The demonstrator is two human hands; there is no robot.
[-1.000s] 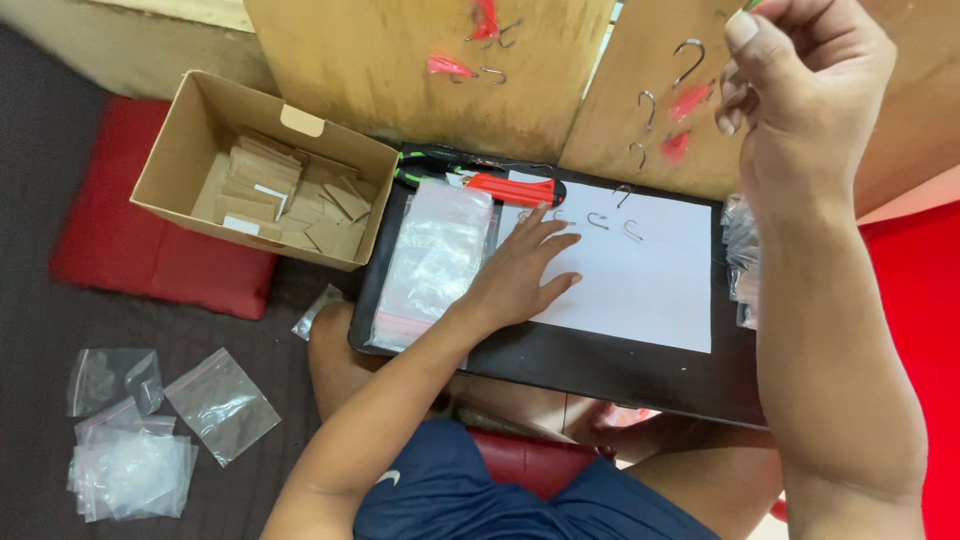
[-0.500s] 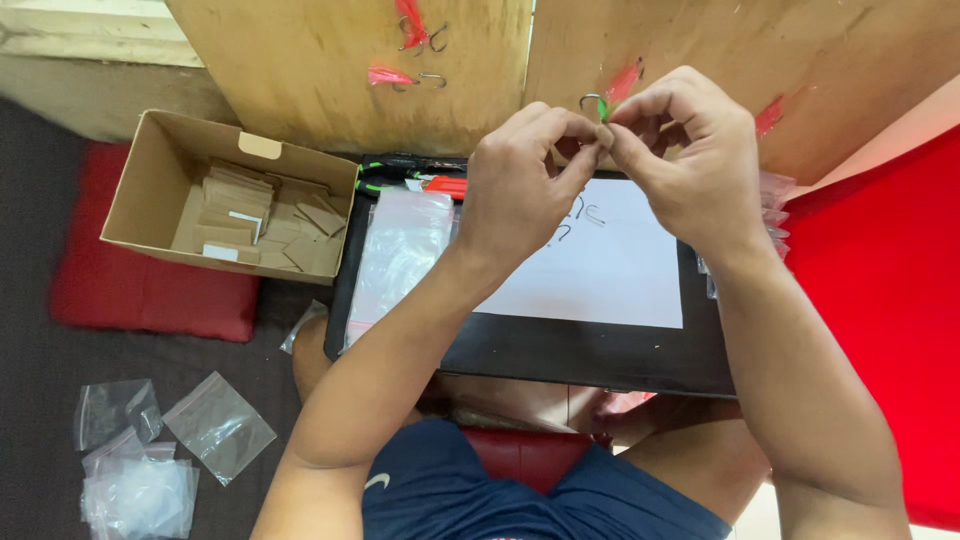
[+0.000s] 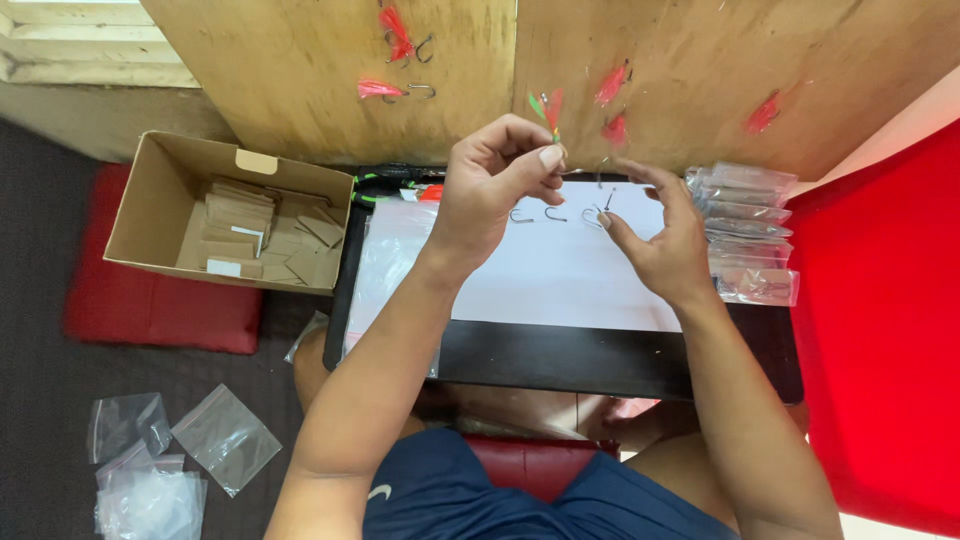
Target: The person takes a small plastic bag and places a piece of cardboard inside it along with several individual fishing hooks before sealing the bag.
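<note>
My left hand (image 3: 495, 190) is raised over the white sheet (image 3: 560, 275) and pinches a feathered hook (image 3: 548, 108) with green and red feathers between thumb and forefinger. My right hand (image 3: 655, 240) hovers just to its right, thumb and fingertips closed on a small bare metal hook (image 3: 605, 198). Three bare hooks (image 3: 553, 214) lie in a row on the sheet under the hands. The sheet rests on a black tray (image 3: 600, 360) across my lap.
Clear bags (image 3: 385, 260) lie on the tray's left, filled bags (image 3: 748, 230) are stacked at its right. A cardboard box (image 3: 150, 200) of card pieces sits on a red cushion (image 3: 150, 315). Red-feathered hooks (image 3: 380, 90) lie on the plywood (image 3: 300, 80). Loose zip bags (image 3: 150, 460) lie on the floor.
A second ago my left hand lay flat on the sheet and my right was raised. They met around the feathered hook, and now they have parted, the left keeping it.
</note>
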